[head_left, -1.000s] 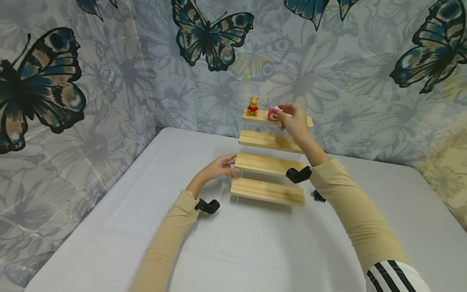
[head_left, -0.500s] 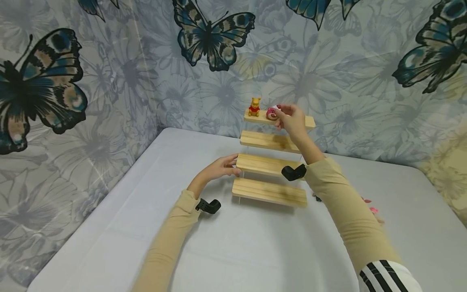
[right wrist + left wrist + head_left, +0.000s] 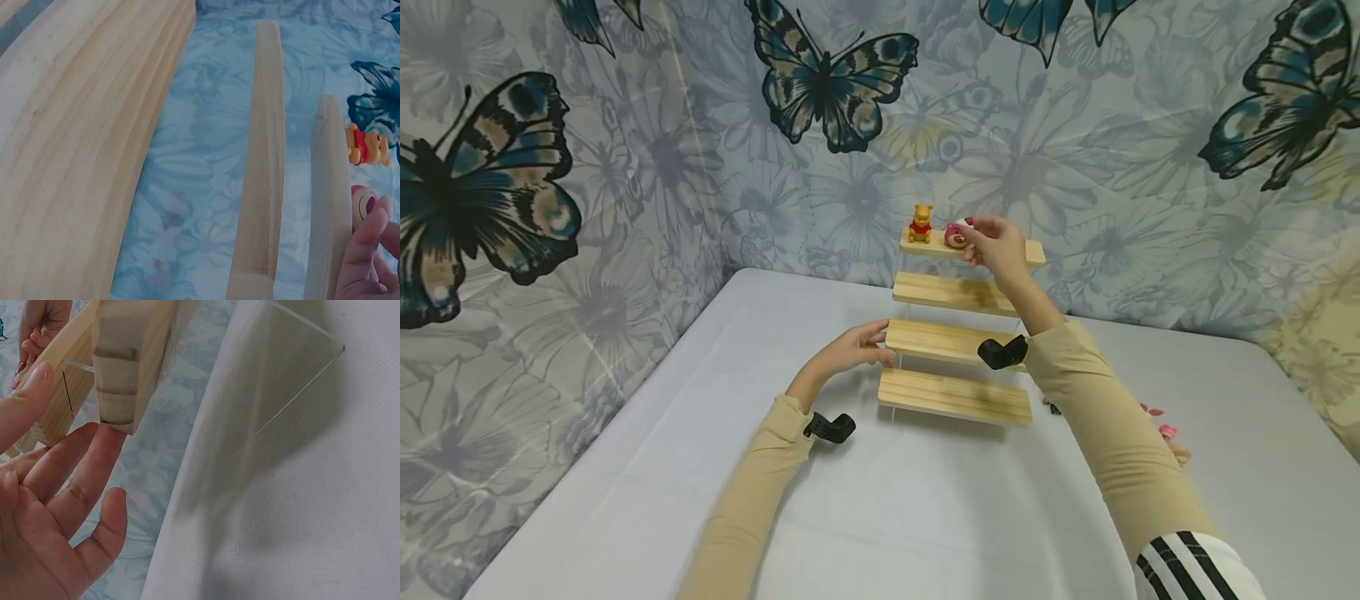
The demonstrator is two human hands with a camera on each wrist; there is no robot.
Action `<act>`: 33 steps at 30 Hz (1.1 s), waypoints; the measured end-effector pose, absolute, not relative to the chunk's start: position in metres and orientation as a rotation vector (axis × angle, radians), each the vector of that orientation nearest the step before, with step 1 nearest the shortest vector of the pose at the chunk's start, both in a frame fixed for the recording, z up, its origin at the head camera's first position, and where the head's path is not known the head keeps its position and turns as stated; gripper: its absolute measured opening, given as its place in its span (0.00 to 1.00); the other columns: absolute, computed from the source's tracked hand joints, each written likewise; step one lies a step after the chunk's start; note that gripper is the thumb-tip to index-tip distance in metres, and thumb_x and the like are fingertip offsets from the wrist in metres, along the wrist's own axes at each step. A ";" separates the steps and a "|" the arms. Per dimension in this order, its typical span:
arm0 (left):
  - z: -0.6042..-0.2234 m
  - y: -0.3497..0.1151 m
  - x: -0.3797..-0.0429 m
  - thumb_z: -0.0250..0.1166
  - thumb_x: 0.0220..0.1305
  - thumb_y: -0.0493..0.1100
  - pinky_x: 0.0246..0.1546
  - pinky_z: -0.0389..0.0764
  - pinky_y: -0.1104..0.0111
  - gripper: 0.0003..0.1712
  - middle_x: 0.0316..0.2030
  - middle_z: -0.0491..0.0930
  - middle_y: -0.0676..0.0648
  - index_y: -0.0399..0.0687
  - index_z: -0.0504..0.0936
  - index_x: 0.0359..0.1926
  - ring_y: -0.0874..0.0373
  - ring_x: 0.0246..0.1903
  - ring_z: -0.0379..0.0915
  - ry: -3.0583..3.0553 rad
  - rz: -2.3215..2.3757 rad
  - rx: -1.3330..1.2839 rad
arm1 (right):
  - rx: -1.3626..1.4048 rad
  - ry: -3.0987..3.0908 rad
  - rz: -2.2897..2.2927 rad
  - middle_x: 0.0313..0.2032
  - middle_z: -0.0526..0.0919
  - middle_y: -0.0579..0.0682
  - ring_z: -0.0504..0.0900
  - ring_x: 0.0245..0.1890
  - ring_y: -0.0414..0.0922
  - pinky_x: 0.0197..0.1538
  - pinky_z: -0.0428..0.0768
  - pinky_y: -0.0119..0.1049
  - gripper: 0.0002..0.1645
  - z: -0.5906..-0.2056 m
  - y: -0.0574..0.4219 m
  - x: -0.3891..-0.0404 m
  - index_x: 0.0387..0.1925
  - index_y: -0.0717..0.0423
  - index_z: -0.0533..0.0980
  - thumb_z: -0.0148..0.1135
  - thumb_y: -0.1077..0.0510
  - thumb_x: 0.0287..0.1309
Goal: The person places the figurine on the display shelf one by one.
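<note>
Pinching a pink figurine (image 3: 955,236), the right hand (image 3: 999,249) is at the top shelf (image 3: 1033,252).

The right hand (image 3: 998,249) covers part of the pink bear figurine (image 3: 955,235). Behind the right sleeve (image 3: 1105,425), a dark object (image 3: 1053,408) — too small to identify — is partly hidden; the left wrist view crops the left hand (image 3: 47,519).

The tan sleeves (image 3: 748,500) each end beside a bent black bracket (image 3: 1002,352); the right also shows black-striped white cloth (image 3: 1197,563).
</note>
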State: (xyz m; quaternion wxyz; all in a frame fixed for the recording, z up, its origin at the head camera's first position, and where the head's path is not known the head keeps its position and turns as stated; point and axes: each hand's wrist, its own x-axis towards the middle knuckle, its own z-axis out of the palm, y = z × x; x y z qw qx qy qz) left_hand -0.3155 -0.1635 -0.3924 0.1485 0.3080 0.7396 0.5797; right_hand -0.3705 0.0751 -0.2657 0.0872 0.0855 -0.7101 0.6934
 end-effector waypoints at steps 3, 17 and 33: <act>-0.393 -0.163 -0.315 0.55 0.63 0.33 0.35 0.69 0.62 0.36 0.57 0.66 0.37 0.36 0.48 0.67 0.57 0.34 0.74 2.126 1.674 0.879 | 0.283 -2.140 2.051 0.30 0.75 0.52 0.73 0.12 0.37 0.17 0.73 0.26 0.21 -0.266 0.077 -0.371 0.50 0.73 0.66 0.56 0.63 0.58; -0.394 -0.163 -0.314 0.55 0.63 0.34 0.35 0.69 0.66 0.37 0.58 0.64 0.37 0.35 0.46 0.67 0.56 0.40 0.75 2.095 1.675 0.872 | 0.327 -2.165 2.031 0.31 0.76 0.52 0.74 0.13 0.38 0.18 0.74 0.27 0.22 -0.266 0.080 -0.369 0.51 0.74 0.66 0.56 0.63 0.58; -0.395 -0.165 -0.311 0.57 0.63 0.44 0.42 0.70 0.56 0.41 0.59 0.64 0.38 0.36 0.45 0.68 0.53 0.43 0.73 2.114 1.660 0.894 | 0.380 -2.437 1.913 0.50 0.68 0.62 0.75 0.23 0.37 0.30 0.75 0.26 0.26 -0.263 0.097 -0.358 0.58 0.72 0.60 0.48 0.63 0.61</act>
